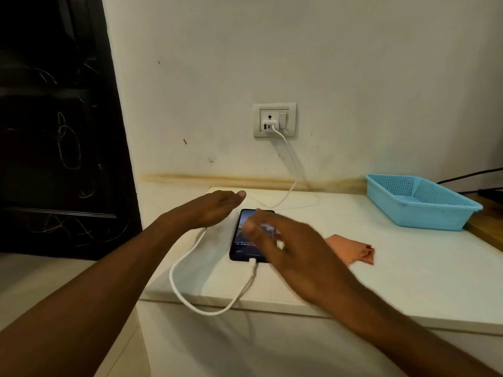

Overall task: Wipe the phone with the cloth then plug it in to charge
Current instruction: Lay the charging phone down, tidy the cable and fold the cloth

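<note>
1. The phone (pixel 243 240) lies flat on the surface (pixel 381 273) with its screen lit. The cable (pixel 172 278) is seated in its near edge, and the cloth (pixel 351 248) lies beside it.
2. Our left hand (pixel 215 206) and right hand (pixel 285 246) hover over it, fingers spread, holding nothing.
3. We should confirm the plug sits fully home and leave the loop slack.

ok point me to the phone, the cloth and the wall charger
phone (pixel 241 238), head view, left part of the lit screen
cloth (pixel 351 250), head view, middle of the orange fabric
wall charger (pixel 269 126), head view, white adapter body in the socket
</note>
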`<state>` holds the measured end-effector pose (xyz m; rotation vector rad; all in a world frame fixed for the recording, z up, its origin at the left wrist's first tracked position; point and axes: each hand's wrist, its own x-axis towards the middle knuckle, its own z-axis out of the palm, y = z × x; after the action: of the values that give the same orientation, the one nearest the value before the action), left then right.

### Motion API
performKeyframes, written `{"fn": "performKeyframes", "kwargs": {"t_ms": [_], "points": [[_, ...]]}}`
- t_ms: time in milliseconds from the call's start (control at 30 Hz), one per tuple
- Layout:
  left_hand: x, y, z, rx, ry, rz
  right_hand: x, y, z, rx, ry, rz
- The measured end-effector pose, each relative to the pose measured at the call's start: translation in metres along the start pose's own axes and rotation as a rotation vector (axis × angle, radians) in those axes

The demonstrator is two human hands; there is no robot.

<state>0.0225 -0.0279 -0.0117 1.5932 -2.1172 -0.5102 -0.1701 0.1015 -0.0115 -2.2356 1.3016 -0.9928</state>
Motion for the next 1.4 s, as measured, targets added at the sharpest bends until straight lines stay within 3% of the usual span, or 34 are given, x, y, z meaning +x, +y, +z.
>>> {"fn": "performKeyframes", "kwargs": {"t_ms": [133, 433, 600, 800, 1033, 1200, 1400], "points": [[0.002, 0.015, -0.012, 0.001, -0.031, 0.024, 0.028, 0.033, -0.038, -0.073, 0.023, 0.073], [0.021, 0.069, -0.005, 0.044, -0.166, 0.173, 0.013, 0.067, -0.096, -0.567, -0.436, 0.257], [0.022, 0.11, 0.022, 0.127, -0.393, 0.19, 0.009, 0.076, -0.101, -0.576, -0.548, 0.221], [0.026, 0.136, 0.046, 0.166, -0.509, 0.121, 0.017, 0.099, -0.108, -0.494, -0.392, 0.207], [0.026, 0.152, 0.063, 0.242, -0.524, 0.072, 0.032, 0.105, -0.109, -0.459, -0.419, 0.246], [0.033, 0.158, 0.064, 0.195, -0.487, 0.094, 0.033, 0.114, -0.117, -0.264, -0.331, 0.295], [0.048, 0.161, 0.06, 0.039, -0.361, 0.168, 0.03, 0.135, -0.144, 0.163, -0.199, 0.368]]}}
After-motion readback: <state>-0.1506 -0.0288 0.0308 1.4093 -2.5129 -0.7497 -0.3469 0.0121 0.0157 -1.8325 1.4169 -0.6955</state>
